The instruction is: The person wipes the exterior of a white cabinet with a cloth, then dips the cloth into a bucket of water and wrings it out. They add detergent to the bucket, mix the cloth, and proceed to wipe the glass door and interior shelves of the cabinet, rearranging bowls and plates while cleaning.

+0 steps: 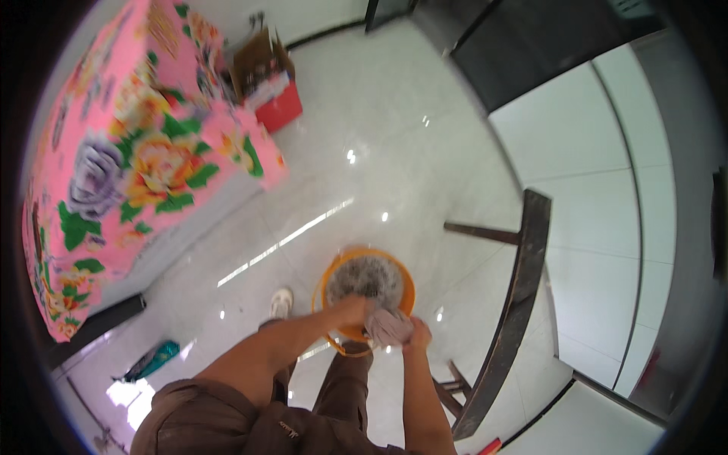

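Observation:
An orange bucket [410,291] stands on the tiled floor before me, with foamy grey water [364,276] inside. Over its near right rim, a bunched greyish-pink cloth [389,327] is gripped between both my hands. My left hand [355,311] holds the cloth's left end above the water; its fingers are partly hidden. At the cloth's right end is my right hand [419,334], closed on it just outside the rim. The bucket's handle [348,354] hangs down on the near side.
A dark wooden bench [515,296] is to the right, by white cabinets [586,216]. A bed or table under a floral pink cloth [165,165] fills the left. Behind it is an open cardboard box [259,62] with a red box [281,108]. A teal packet [152,360] lies lower left.

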Tool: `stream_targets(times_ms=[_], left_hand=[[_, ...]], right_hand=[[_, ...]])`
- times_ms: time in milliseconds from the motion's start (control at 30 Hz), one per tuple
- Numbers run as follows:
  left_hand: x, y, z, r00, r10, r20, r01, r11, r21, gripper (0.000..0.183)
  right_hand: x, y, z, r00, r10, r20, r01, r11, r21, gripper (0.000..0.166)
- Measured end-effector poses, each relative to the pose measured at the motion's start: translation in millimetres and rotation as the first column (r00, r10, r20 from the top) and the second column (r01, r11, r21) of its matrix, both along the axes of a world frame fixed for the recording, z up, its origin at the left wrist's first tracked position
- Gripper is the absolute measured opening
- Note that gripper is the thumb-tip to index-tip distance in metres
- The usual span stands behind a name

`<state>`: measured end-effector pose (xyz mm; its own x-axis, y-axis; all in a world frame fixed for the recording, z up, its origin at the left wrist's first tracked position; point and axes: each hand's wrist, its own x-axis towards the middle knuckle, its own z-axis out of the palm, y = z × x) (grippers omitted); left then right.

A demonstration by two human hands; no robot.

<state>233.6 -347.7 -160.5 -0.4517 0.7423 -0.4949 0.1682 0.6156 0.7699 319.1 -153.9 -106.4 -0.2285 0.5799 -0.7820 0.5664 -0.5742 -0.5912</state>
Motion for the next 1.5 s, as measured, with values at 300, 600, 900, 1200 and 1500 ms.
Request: stream_targets(times_ms=[300, 600, 900, 1200, 1500], left_hand=[[-52, -98, 259, 0.138, 0.332, 0.933, -0.643, 0.747, -0.171, 0.079], [-163, -171, 478, 0.977, 0.192, 0.091, -0.211, 0.819, 0.534, 0.031], [-222, -47, 525, 0.595, 0.003, -0.804, 0.465, 0.814, 0.347, 0.021], [-497, 32, 561, 0.894, 0.321, -0.312, -0.065, 0.783, 0.618, 0.03], [-640, 74, 608, 0.79, 0.323, -0.521, 0.119, 0.753, 0.647, 0.042]], right_hand=[[-52, -96, 224, 0.816, 0.065, -0.574, -0.359, 0.835, -0.416, 0.042], [-125, -153, 362, 0.765, 0.287, -0.577, -0.576, 0.706, -0.412, 0.06], [-249, -143, 383, 0.422, 0.582, -0.696, -0.779, 0.625, 0.05, 0.061], [-422, 68, 456, 0.369, 0.283, -0.885, -0.654, 0.756, -0.031, 0.063], [-620, 61, 469, 0.46, 0.443, -0.77, -0.504, 0.844, 0.184, 0.048]])
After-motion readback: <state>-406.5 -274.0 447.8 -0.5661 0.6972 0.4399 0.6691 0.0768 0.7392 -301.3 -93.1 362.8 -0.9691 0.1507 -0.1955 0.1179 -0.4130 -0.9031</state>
